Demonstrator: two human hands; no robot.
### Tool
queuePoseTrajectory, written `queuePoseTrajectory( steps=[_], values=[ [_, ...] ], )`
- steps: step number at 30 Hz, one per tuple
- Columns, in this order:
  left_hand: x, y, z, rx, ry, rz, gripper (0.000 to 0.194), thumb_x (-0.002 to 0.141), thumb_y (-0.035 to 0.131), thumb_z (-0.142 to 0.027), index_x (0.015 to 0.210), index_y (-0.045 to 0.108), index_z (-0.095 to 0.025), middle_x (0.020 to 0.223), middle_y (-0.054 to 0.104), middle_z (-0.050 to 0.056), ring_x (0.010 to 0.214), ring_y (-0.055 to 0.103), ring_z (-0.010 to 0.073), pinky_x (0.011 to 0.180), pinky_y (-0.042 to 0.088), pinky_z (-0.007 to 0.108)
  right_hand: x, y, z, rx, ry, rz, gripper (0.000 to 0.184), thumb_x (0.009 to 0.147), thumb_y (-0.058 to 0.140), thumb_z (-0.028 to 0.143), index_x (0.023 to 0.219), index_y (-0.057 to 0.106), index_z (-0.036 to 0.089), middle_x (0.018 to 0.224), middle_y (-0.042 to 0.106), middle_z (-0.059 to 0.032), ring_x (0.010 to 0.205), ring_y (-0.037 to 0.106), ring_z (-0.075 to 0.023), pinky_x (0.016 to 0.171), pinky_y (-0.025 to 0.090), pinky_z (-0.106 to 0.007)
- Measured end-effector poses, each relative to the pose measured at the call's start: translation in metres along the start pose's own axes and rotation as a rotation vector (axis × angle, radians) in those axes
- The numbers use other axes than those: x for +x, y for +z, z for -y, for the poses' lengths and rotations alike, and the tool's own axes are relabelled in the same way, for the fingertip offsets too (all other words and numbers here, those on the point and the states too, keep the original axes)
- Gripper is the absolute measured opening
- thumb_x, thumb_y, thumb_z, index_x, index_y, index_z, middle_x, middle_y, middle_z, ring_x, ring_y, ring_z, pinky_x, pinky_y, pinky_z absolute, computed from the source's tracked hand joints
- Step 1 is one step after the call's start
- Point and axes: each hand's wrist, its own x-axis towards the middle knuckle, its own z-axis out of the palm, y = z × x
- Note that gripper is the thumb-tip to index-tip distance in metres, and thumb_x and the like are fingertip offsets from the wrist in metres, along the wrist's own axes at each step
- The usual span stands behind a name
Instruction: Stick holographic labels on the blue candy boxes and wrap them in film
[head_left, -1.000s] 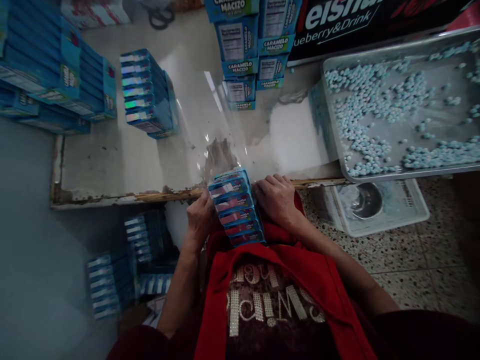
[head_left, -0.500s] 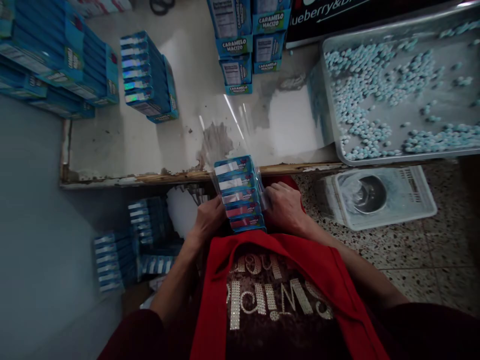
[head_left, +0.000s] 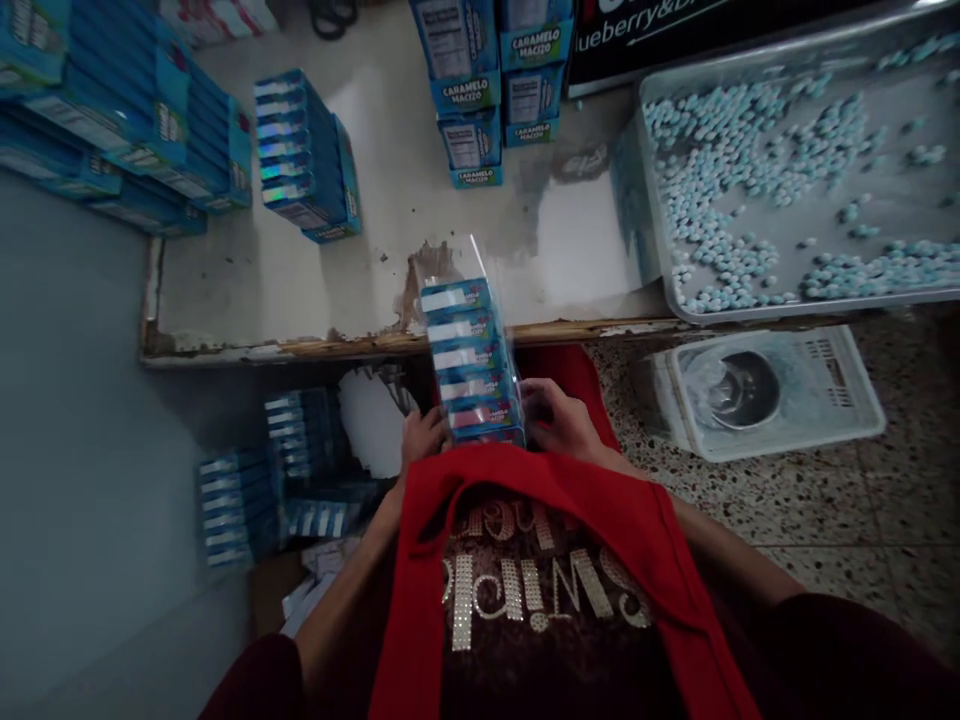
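A row of blue candy boxes (head_left: 469,358) sits inside a clear plastic bag (head_left: 480,262), held in front of my apron at the table's edge. The bag's loose end stands up past the far box. On the left side of the row, my left hand (head_left: 424,434) grips the bagged boxes low down, its fingertips partly hidden. My right hand (head_left: 559,420) is at the right side with curled fingers, pinching the bag near the bottom boxes. The lower end of the row disappears behind my red apron (head_left: 517,462).
More blue boxes are stacked on the table at left (head_left: 157,120), in a short row (head_left: 304,150), and at the back (head_left: 466,95). A metal tray (head_left: 679,305) holds blue-white candies. Below are a white bin (head_left: 825,420) and shelved boxes (head_left: 229,515).
The bagged boxes have moved up and slightly left, partly over the table's edge. My right hand's fingers have shifted along the bag, and my left hand sits lower.
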Motion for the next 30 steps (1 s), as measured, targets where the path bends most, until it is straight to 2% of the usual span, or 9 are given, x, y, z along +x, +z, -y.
queuePoseTrajectory(
  steps=[5, 10, 12, 14, 17, 19, 20, 24, 30],
  values=[
    [0.03, -0.044, -0.041, 0.19, -0.097, -0.239, 0.04, 0.108, 0.033, -0.028, 0.1, 0.072, -0.02, 0.104, 0.077, 0.015, 0.098, 0.07, 0.028, 0.085, 0.046, 0.038, 0.05, 0.0, 0.03, -0.064, -0.072, -0.239, 0.043, 0.085, 0.065, 0.02, 0.127, 0.071, 0.02, 0.1, 0.082, -0.0035, 0.082, 0.074, -0.0189, 0.076, 0.057, -0.028],
    [0.05, -0.066, -0.06, 0.381, -0.081, -0.18, 0.032, 0.107, 0.045, -0.027, 0.088, 0.07, -0.02, 0.099, 0.078, 0.014, 0.098, 0.071, 0.0308, 0.084, 0.044, 0.039, 0.068, -0.019, 0.031, -0.15, -0.129, -0.38, 0.028, 0.094, 0.065, 0.031, 0.118, 0.076, 0.021, 0.094, 0.082, -0.005, 0.082, 0.075, -0.0214, 0.081, 0.06, -0.034],
    [0.047, -0.065, -0.048, 0.334, -0.034, -0.144, 0.028, 0.107, 0.05, -0.029, 0.09, 0.07, -0.02, 0.099, 0.079, 0.014, 0.1, 0.071, 0.0317, 0.087, 0.047, 0.04, 0.059, -0.024, 0.026, -0.16, -0.145, -0.389, 0.037, 0.094, 0.071, 0.035, 0.128, 0.073, 0.022, 0.097, 0.082, -0.0048, 0.084, 0.076, -0.0222, 0.085, 0.063, -0.037],
    [0.044, -0.061, -0.03, 0.199, -0.023, -0.183, 0.02, 0.102, 0.064, -0.037, 0.101, 0.071, -0.019, 0.105, 0.079, 0.012, 0.103, 0.073, 0.0316, 0.09, 0.052, 0.04, 0.05, -0.024, 0.021, -0.185, -0.15, -0.395, 0.06, 0.089, 0.082, 0.041, 0.144, 0.066, 0.023, 0.113, 0.082, -0.0078, 0.098, 0.078, -0.0256, 0.095, 0.064, -0.043],
    [0.049, -0.054, -0.008, -0.057, -0.002, -0.307, 0.066, 0.081, 0.09, -0.045, 0.136, 0.066, -0.018, 0.133, 0.077, 0.014, 0.12, 0.073, 0.0325, 0.101, 0.058, 0.042, 0.046, -0.015, 0.017, -0.225, -0.116, -0.39, 0.084, 0.078, 0.094, 0.046, 0.152, 0.062, 0.025, 0.137, 0.076, -0.012, 0.12, 0.074, -0.0313, 0.105, 0.063, -0.05],
    [0.056, -0.045, -0.006, -0.176, 0.047, -0.314, 0.089, 0.076, 0.095, -0.039, 0.154, 0.057, -0.021, 0.148, 0.072, 0.013, 0.131, 0.071, 0.0326, 0.109, 0.058, 0.042, 0.05, -0.005, 0.016, -0.208, -0.101, -0.372, 0.077, 0.082, 0.091, 0.043, 0.152, 0.065, 0.025, 0.139, 0.077, -0.011, 0.122, 0.075, -0.0311, 0.108, 0.063, -0.049],
    [0.059, -0.039, -0.008, -0.214, 0.063, -0.303, 0.09, 0.078, 0.094, -0.035, 0.158, 0.055, -0.023, 0.15, 0.072, 0.011, 0.133, 0.071, 0.0321, 0.111, 0.058, 0.042, 0.053, 0.0, 0.016, -0.195, -0.096, -0.37, 0.07, 0.086, 0.088, 0.041, 0.151, 0.067, 0.025, 0.139, 0.078, -0.0095, 0.121, 0.076, -0.03, 0.108, 0.063, -0.047],
    [0.062, -0.014, -0.027, -0.308, 0.03, -0.367, 0.072, 0.091, 0.08, -0.023, 0.159, 0.06, -0.026, 0.142, 0.078, 0.006, 0.127, 0.076, 0.0296, 0.11, 0.061, 0.038, 0.056, 0.016, 0.015, -0.142, -0.071, -0.434, 0.051, 0.094, 0.077, 0.035, 0.145, 0.074, 0.03, 0.132, 0.082, -0.0024, 0.109, 0.081, -0.0258, 0.103, 0.065, -0.041],
    [0.056, 0.0, -0.036, -0.352, 0.027, -0.518, 0.072, 0.094, 0.078, -0.026, 0.163, 0.056, -0.024, 0.14, 0.078, 0.007, 0.121, 0.08, 0.0285, 0.102, 0.065, 0.034, 0.056, 0.021, 0.013, -0.118, -0.033, -0.509, 0.032, 0.093, 0.079, 0.038, 0.124, 0.085, 0.031, 0.12, 0.086, 0.0, 0.103, 0.083, -0.0269, 0.099, 0.066, -0.041]
  ],
)
